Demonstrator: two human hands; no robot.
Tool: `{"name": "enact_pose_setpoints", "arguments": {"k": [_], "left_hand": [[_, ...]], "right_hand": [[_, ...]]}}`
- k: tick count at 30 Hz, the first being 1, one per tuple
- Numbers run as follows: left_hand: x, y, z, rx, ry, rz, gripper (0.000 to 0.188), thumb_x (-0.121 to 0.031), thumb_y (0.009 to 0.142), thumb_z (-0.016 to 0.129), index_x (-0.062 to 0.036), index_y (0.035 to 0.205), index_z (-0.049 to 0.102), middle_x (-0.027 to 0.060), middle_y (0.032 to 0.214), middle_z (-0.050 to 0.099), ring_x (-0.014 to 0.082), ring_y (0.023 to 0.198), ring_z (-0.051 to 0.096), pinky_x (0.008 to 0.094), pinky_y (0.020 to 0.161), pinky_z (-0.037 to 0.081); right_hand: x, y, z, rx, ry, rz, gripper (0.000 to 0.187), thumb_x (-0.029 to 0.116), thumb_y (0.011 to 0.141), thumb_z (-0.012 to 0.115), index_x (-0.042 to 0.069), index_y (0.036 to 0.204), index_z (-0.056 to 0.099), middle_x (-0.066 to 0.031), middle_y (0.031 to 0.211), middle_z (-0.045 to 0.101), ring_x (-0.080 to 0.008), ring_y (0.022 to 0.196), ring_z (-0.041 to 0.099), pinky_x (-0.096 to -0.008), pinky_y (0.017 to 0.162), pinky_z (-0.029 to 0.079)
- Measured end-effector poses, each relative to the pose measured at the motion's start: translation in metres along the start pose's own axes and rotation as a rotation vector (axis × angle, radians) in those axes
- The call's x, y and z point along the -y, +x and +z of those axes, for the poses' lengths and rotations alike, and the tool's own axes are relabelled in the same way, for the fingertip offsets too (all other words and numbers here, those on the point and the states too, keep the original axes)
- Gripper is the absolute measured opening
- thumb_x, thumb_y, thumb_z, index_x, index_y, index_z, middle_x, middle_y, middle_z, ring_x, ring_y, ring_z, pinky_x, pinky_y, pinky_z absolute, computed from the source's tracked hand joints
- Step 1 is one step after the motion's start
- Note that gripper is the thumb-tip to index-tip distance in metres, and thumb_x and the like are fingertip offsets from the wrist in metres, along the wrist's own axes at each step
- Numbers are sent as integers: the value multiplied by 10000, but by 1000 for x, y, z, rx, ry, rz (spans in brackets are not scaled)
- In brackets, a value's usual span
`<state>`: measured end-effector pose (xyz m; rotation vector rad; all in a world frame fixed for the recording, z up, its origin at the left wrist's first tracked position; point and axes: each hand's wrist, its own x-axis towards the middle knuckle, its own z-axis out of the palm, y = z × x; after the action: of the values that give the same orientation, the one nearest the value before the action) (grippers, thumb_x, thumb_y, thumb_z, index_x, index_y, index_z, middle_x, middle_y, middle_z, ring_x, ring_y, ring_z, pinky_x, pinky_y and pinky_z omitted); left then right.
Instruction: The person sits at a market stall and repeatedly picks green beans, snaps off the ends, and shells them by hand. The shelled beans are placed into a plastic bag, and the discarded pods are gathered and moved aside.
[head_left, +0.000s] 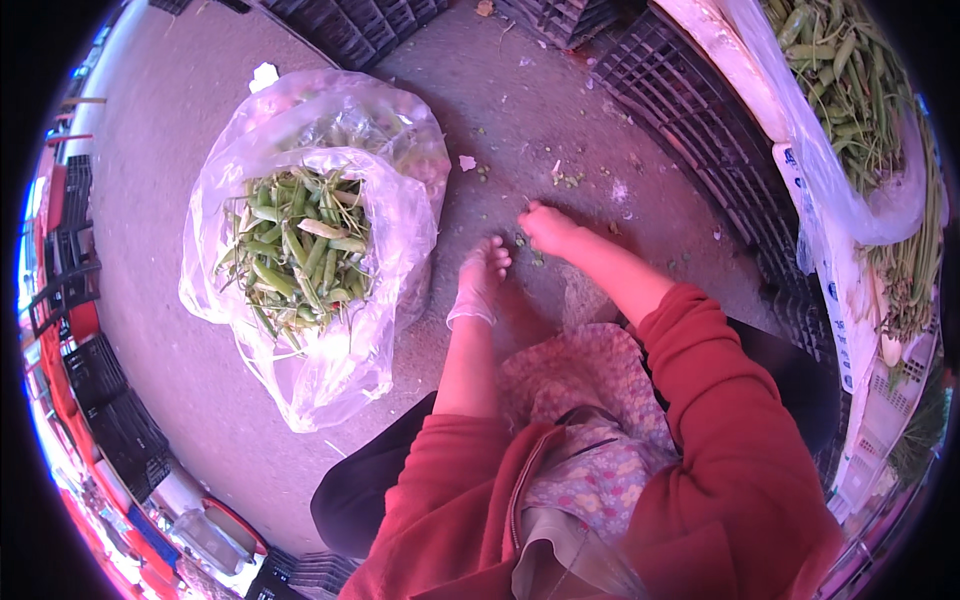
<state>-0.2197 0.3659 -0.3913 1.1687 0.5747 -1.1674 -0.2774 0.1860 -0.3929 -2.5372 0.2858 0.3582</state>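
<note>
My left hand [484,268], in a thin see-through glove, is held low over the floor with its fingers curled in. Close by on its right, my right hand [547,228] is bare-looking and closed, fingertips pressed together. Whatever either hand holds is too small or hidden to make out. Small green bits [537,258] lie on the floor beneath and between them. Left of my left hand stands a see-through plastic bag [400,200], its mouth rolled open. Green pods [290,250], some pale and dry with stringy stems, fill it.
Black slatted crates [690,130] stand at the right, others [350,30] at the far edge. More green pods [850,100] lie in plastic on the right, above bundled green stalks [905,270]. Scattered bits [567,180] dot the grey floor [150,200]. Stacked crates [110,400] line the left.
</note>
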Motion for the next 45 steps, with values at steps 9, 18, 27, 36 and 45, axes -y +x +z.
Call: {"name": "enact_pose_setpoints", "arguments": {"k": [9, 18, 27, 36, 45], "left_hand": [[-2, 13, 3, 169, -484, 15, 263, -298, 985, 482, -71, 1082, 573, 65, 966, 634, 212, 845, 631, 303, 737, 508], [-19, 14, -11, 275, -529, 100, 259, -295, 982, 490, -58, 990, 594, 57, 895, 639, 179, 791, 616, 259, 656, 457], [-31, 23, 15, 144, -556, 49, 281, -331, 984, 484, -81, 1013, 608, 50, 948, 661, 198, 830, 644, 287, 698, 502], [-33, 24, 29, 249, -515, 5, 266, -297, 977, 505, -52, 949, 604, 91, 918, 641, 194, 771, 619, 269, 619, 468], [-31, 20, 29, 196, -400, 35, 240, -285, 969, 518, -63, 976, 609, 70, 923, 650, 175, 797, 621, 262, 661, 427]], "right_hand": [[40, 44, -36, 226, 598, 41, 217, 216, 837, 677, 34, 946, 722, -92, 799, 708, -165, 695, 671, -317, 638, 541], [21, 108, 3, -268, 383, 290, 104, 118, 761, 691, 46, 807, 630, -172, 839, 618, -363, 800, 616, -452, 711, 501], [28, 51, -33, -51, 732, 107, 191, 209, 821, 707, 40, 910, 698, -90, 815, 697, -198, 735, 673, -339, 636, 528], [-132, 60, -91, -1027, 1297, 903, 237, 154, 833, 732, 27, 985, 601, -78, 859, 642, -160, 645, 621, -282, 539, 567], [-206, 73, -87, -848, 877, 1370, 348, 245, 751, 815, 0, 879, 604, -79, 836, 660, -158, 526, 582, -285, 398, 465]]}}
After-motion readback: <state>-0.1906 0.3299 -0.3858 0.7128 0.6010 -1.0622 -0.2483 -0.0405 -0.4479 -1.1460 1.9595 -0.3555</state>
